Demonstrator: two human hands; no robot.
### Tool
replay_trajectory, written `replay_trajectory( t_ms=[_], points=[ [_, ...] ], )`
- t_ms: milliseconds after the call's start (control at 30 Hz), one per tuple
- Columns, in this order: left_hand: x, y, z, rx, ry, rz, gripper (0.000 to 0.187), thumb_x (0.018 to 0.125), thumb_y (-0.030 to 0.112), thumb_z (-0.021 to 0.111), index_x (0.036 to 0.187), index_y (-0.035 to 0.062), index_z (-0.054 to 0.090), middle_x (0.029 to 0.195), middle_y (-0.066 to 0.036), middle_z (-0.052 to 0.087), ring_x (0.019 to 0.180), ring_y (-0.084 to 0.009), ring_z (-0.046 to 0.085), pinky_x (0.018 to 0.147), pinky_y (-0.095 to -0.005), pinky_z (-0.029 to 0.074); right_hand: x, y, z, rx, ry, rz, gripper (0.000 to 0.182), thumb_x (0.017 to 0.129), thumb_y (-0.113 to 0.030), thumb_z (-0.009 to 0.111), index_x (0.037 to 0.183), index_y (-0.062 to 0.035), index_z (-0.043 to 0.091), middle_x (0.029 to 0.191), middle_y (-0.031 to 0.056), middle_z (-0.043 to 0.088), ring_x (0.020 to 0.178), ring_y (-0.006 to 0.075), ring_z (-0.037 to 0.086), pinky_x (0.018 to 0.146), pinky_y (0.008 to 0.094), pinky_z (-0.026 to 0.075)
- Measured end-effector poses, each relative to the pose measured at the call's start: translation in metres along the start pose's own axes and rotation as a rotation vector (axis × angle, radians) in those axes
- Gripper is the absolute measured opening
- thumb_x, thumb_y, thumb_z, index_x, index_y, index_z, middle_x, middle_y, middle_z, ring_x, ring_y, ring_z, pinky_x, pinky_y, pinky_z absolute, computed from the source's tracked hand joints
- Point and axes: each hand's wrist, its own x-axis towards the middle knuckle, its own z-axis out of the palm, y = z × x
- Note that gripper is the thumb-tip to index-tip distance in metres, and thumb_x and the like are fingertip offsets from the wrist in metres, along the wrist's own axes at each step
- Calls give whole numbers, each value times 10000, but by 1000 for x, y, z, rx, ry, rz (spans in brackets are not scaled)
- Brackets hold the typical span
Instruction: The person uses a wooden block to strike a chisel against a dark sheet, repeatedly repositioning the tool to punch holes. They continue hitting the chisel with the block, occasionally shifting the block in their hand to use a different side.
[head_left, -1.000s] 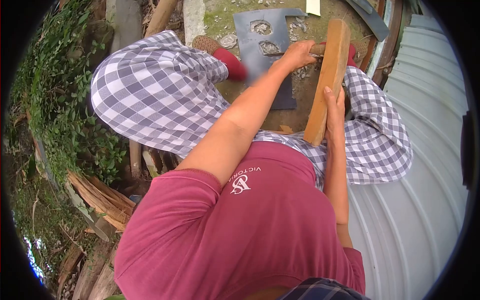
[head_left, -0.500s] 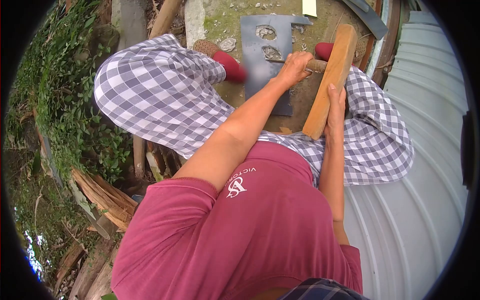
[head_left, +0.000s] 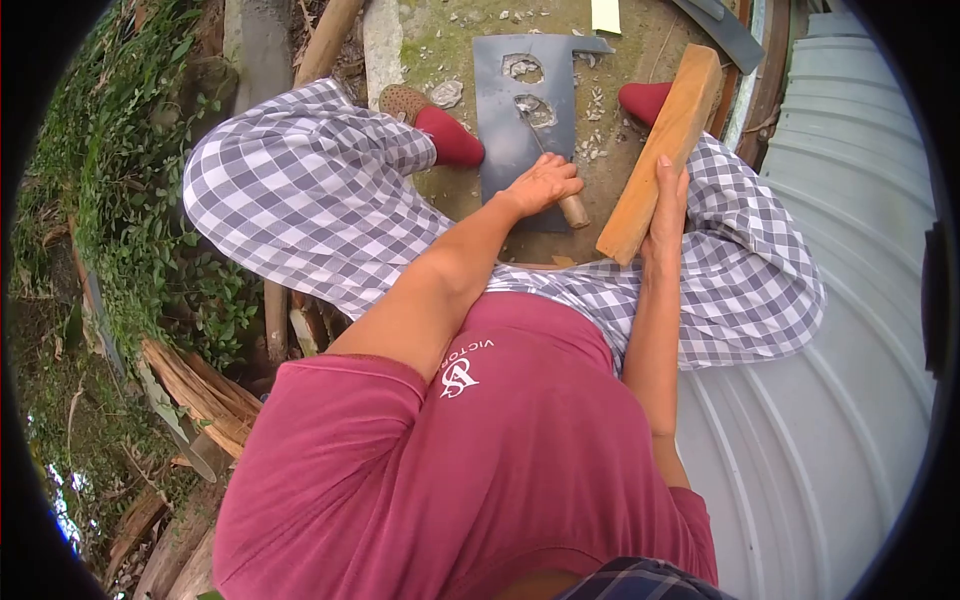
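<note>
My left hand (head_left: 545,184) is closed round a chisel, whose wooden handle (head_left: 574,210) sticks out below the fingers. Its thin blade reaches up toward the lower of two rough holes in a flat grey sheet (head_left: 505,165). The sheet lies on the ground between my feet, and my left hand is over its right part. Gripped in my right hand (head_left: 666,210) is a long wooden block (head_left: 665,150), slanted upward to the right over my right leg, apart from the chisel handle. Most of the right fingers are hidden behind the block.
Small grey chips (head_left: 593,130) are scattered on the mossy concrete (head_left: 440,35). A pale yellow piece (head_left: 606,15) and a curved grey strip (head_left: 725,30) lie farther off. Corrugated metal (head_left: 840,250) runs along the right. Green plants (head_left: 130,200) and split wood (head_left: 205,395) are on the left.
My left hand has moved down and left with the chisel, turning it from nearly level to steeper. Its handle has come away from the wooden block, which has shifted slightly.
</note>
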Motion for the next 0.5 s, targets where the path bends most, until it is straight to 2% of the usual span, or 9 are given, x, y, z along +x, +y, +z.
replay_trajectory(
  t_ms=[67, 133, 200, 267, 300, 367, 500],
  points=[
    [25, 7, -26, -161, 391, -196, 250, 694, 92, 685, 903, 99, 549, 911, -89, 512, 927, -273, 511, 845, -401, 390, -5, 5, -2, 2, 13, 13, 621, 884, -340, 549, 1342, 15, 328, 1223, 149, 462, 1089, 211, 480, 911, 327, 398],
    [56, -3, -70, -271, 725, -306, 263, 697, 89, 706, 912, 89, 554, 896, -100, 555, 880, -286, 550, 781, -387, 435, -4, -1, 2, 73, 30, 50, 558, 858, -418, 564, 1242, -41, 417, 1026, 80, 510, 907, 169, 531, 772, 303, 458],
    [63, -16, -121, -474, 861, -491, 269, 689, 69, 711, 902, 68, 548, 870, -80, 591, 818, -255, 585, 744, -350, 465, 2, 3, 1, 93, 42, 68, 558, 853, -433, 566, 1226, -42, 430, 1007, 76, 513, 894, 167, 533, 758, 299, 459],
    [59, -46, -148, -679, 972, -627, 248, 736, 99, 714, 915, 54, 549, 822, -52, 616, 742, -159, 586, 685, -302, 479, 5, 3, 2, 113, 52, 93, 558, 848, -448, 567, 1209, -43, 444, 987, 72, 516, 882, 165, 536, 744, 295, 460],
    [54, -62, -149, -674, 970, -630, 248, 736, 99, 714, 915, 54, 549, 822, -52, 616, 742, -159, 586, 685, -302, 479, 3, 0, 5, 121, 47, 92, 554, 845, -453, 569, 1199, -43, 454, 981, 71, 518, 880, 163, 535, 740, 292, 458],
    [44, -80, -148, -848, 1189, -633, 185, 771, 108, 710, 865, 45, 565, 765, 1, 594, 689, -82, 555, 630, -244, 459, 2, 0, 8, 135, 41, 90, 551, 843, -458, 570, 1189, -44, 463, 975, 70, 519, 878, 161, 534, 736, 290, 457],
    [38, -73, -120, -931, 1181, -674, 175, 775, 118, 709, 847, 44, 568, 761, -10, 598, 686, -90, 561, 635, -238, 459, 1, 2, 5, 140, 59, 133, 557, 832, -460, 583, 1181, -40, 472, 983, 71, 521, 879, 158, 535, 738, 288, 457]
  ],
)
